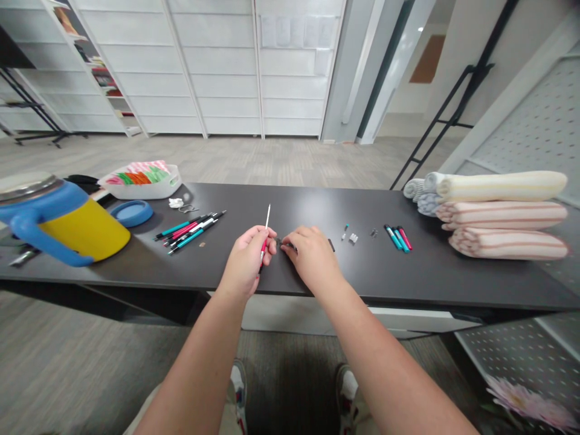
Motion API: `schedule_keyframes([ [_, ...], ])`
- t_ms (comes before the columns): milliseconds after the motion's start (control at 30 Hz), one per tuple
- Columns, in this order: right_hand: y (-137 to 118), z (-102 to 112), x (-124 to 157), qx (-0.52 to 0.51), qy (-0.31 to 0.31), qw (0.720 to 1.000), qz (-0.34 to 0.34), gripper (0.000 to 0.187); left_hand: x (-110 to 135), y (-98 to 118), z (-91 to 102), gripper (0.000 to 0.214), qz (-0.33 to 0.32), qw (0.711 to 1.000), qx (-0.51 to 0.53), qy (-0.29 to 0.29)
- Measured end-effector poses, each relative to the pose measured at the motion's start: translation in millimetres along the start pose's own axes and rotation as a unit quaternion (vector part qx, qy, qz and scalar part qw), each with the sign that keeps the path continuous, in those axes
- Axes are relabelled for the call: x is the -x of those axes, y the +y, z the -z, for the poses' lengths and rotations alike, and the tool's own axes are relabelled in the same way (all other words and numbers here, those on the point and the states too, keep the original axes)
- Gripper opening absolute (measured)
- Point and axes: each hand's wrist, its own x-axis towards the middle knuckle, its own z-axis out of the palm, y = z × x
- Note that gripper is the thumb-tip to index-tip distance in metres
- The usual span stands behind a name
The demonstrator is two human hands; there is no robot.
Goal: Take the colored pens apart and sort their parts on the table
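My left hand (246,257) is closed round a slim red-and-white pen part (263,246), whose thin white tip points up and away from me. Close beside it, my right hand (312,252) has thumb and fingers pinched at a small dark piece, too small to name. A dark stick-like end (331,245) shows past the right hand's outer edge. To the left lies a pile of pens (193,231) in teal, red, black and white. On the right are small white and teal pieces (353,238), tiny metal bits (374,232) and short teal and red pen barrels (399,238).
A yellow-and-blue jug (97,226) stands at the left, with a blue lid (131,212) near it. Behind is a white basket (144,192) of colourful packets. Rolled towels (502,214) are stacked at the right end of the dark table (299,202). Crumpled white tissue (176,203) lies behind the pens.
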Motion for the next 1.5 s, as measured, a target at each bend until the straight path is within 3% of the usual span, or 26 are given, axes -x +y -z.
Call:
schedule_keyframes([
  [400,-8.2,3.5,4.2,-0.013,-0.002,1.0,0.015,0.015,-1.7,0.3,1.8,0.019,0.003,1.0,0.012,-0.005],
  [833,-11.1,4.0,5.9,-0.017,0.004,1.0,-0.012,0.025,-1.1,2.3,3.8,0.019,0.007,1.0,0.014,-0.01],
  [1500,-11.0,6.0,4.7,-0.036,-0.006,0.999,-0.003,0.026,0.4,5.7,2.6,0.016,0.014,1.0,0.022,-0.009],
])
